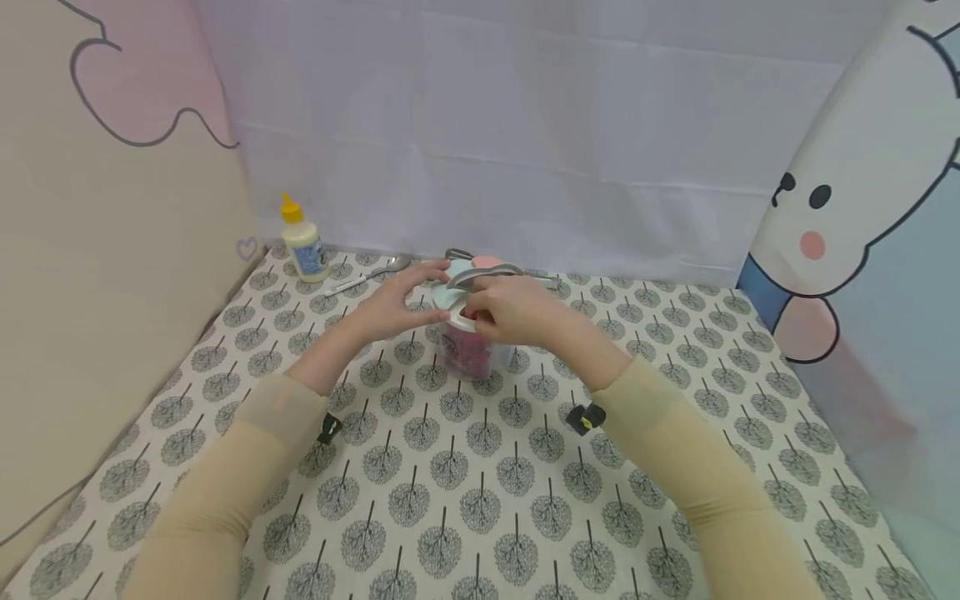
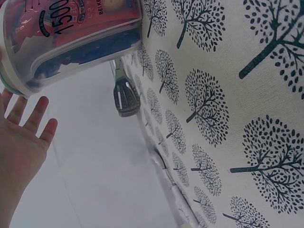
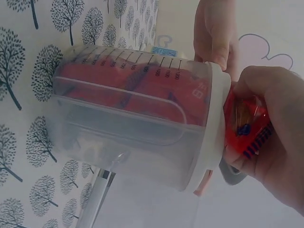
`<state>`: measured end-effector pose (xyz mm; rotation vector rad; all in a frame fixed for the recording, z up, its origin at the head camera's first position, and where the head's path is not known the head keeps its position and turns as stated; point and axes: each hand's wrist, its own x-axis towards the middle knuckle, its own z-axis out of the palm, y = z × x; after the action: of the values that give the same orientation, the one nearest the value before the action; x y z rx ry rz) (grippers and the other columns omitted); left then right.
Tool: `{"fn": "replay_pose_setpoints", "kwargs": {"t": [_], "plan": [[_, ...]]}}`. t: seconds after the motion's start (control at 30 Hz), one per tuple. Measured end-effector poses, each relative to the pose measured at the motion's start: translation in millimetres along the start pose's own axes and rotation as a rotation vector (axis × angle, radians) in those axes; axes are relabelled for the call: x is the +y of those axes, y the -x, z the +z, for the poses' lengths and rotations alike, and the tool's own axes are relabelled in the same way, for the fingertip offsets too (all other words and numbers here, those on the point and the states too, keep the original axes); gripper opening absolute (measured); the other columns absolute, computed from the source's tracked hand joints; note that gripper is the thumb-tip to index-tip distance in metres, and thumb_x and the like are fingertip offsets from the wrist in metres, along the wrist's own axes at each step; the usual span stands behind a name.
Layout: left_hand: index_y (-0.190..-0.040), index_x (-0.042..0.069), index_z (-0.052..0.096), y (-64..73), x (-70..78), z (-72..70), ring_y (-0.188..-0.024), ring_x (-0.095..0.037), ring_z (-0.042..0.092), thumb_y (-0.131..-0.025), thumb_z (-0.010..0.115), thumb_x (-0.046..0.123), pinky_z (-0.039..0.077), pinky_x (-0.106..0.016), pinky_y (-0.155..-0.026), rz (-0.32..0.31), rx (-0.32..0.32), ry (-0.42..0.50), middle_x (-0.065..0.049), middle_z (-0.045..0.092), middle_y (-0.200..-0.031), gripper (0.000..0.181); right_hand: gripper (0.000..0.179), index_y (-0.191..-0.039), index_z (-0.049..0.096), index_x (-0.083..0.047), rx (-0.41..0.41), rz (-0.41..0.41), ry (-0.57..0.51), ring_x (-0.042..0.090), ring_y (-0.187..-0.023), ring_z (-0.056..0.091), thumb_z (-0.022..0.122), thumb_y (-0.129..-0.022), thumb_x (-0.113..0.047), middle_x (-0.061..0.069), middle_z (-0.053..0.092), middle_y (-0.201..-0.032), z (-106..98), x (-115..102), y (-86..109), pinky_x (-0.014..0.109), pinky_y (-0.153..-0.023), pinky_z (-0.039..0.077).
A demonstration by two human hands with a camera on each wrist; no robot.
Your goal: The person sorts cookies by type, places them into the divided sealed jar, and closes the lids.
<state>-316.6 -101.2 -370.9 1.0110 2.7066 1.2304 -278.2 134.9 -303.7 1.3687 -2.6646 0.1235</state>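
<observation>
A clear plastic canister (image 1: pixel 480 358) with a white rim (image 3: pixel 218 104) and measuring marks stands upright on the table, red snack packets showing through its wall. Its pale blue lid (image 1: pixel 448 294) with a grey handle (image 1: pixel 487 272) is up at the back. My right hand (image 1: pixel 521 310) pinches a red wrapped snack packet (image 3: pixel 242 123) right at the canister's mouth. On the other side, my left hand (image 1: pixel 393 307) is at the rim, thumb against it and fingers spread fairly straight, as the left wrist view (image 2: pixel 33 123) shows too.
A white glue bottle (image 1: pixel 307 254) with a yellow cap stands at the back left. Beside it lies a spoon (image 1: pixel 393 265). Behind the canister are a whisk (image 1: pixel 459 253) and a slotted turner (image 2: pixel 127 99). A curtain (image 1: pixel 525 150) hangs along the back edge.
</observation>
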Motion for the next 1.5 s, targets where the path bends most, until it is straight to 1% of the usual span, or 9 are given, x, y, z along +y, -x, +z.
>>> {"fn": "replay_pose_setpoints", "kwargs": {"t": [0.23,0.33,0.47,0.6,0.87,1.0,1.13,1.3,1.5], "plan": [[-0.129,0.024,0.051,0.9,0.4,0.8,-0.138,-0.019,0.032,-0.083,0.069,0.045,0.023,-0.059,-0.111,-0.016,0.002,0.001,0.012,0.027,-0.153,0.054,0.04,-0.126,0.049,-0.016,0.084,0.122,-0.269,0.013,-0.082,0.063,0.064,-0.089,-0.018,0.002,0.066,-0.1,4.8,10.7,13.7,0.025,-0.071,0.054],[-0.128,0.026,0.05,2.0,1.2,1.3,-0.136,-0.018,0.034,-0.083,0.069,0.045,0.023,-0.058,-0.111,-0.037,0.008,0.012,0.013,0.027,-0.153,0.053,0.042,-0.124,0.046,-0.01,0.185,0.131,-0.419,0.018,-0.086,0.064,0.066,-0.087,-0.013,0.006,0.065,-0.102,6.3,15.7,18.9,0.025,-0.069,0.055],[-0.129,0.024,0.05,2.5,1.6,1.9,-0.135,-0.019,0.036,-0.082,0.07,0.044,0.026,-0.054,-0.112,-0.043,0.011,0.022,0.011,0.027,-0.154,0.055,0.029,-0.111,0.057,-0.001,0.319,0.085,-0.463,0.02,-0.087,0.064,0.068,-0.084,-0.005,0.01,0.066,-0.099,9.1,19.1,22.6,0.024,-0.065,0.056],[-0.131,0.023,0.049,2.2,1.8,2.5,-0.133,-0.018,0.038,-0.083,0.07,0.042,0.028,-0.049,-0.112,-0.041,0.011,0.034,0.011,0.027,-0.154,0.056,0.021,-0.102,0.065,-0.002,0.346,0.093,-0.408,0.017,-0.079,0.063,0.071,-0.083,-0.008,0.009,0.068,-0.095,17.0,18.9,19.6,0.022,-0.066,0.055],[-0.133,0.023,0.047,0.9,0.9,3.6,-0.129,-0.018,0.042,-0.084,0.069,0.042,0.031,-0.047,-0.11,-0.04,0.011,0.031,0.012,0.026,-0.154,0.057,0.023,-0.106,0.068,-0.007,0.257,0.139,-0.361,0.016,-0.087,0.063,0.071,-0.085,-0.016,0.007,0.068,-0.101,26.6,14.8,15.4,0.023,-0.075,0.054],[-0.134,0.021,0.047,1.9,1.6,3.0,-0.128,-0.02,0.042,-0.085,0.069,0.04,0.033,-0.048,-0.109,-0.047,0.011,0.033,0.014,0.025,-0.154,0.058,0.022,-0.105,0.066,-0.005,0.356,0.059,-0.386,0.016,-0.09,0.062,0.07,-0.084,-0.011,0.006,0.068,-0.101,24.6,19.1,21.8,0.023,-0.078,0.054],[-0.135,0.019,0.046,1.2,1.6,3.2,-0.127,-0.019,0.043,-0.084,0.069,0.04,0.034,-0.047,-0.108,-0.042,0.01,0.026,0.013,0.026,-0.154,0.059,0.015,-0.097,0.072,-0.007,0.451,-0.058,-0.248,0.02,-0.095,0.06,0.068,-0.085,-0.014,0.006,0.07,-0.098,29.1,26.9,28.1,0.032,-0.088,0.05],[-0.135,0.02,0.045,0.5,2.2,3.7,-0.128,-0.019,0.043,-0.084,0.068,0.042,0.034,-0.048,-0.108,-0.039,0.006,0.031,0.008,0.025,-0.155,0.06,0.023,-0.092,0.074,-0.009,0.366,-0.129,-0.103,0.025,-0.106,0.053,0.058,-0.09,-0.026,0.005,0.068,-0.105,39.3,27.7,30.4,0.042,-0.099,0.042],[-0.135,0.021,0.045,2.2,2.1,3.5,-0.127,-0.019,0.043,-0.085,0.068,0.042,0.035,-0.047,-0.108,-0.042,0.012,0.038,0.01,0.025,-0.155,0.059,0.031,-0.086,0.072,-0.016,0.221,-0.025,-0.009,0.021,-0.105,0.044,0.053,-0.092,-0.04,0.002,0.055,-0.107,37.1,19.2,27.3,0.043,-0.094,0.039]]}}
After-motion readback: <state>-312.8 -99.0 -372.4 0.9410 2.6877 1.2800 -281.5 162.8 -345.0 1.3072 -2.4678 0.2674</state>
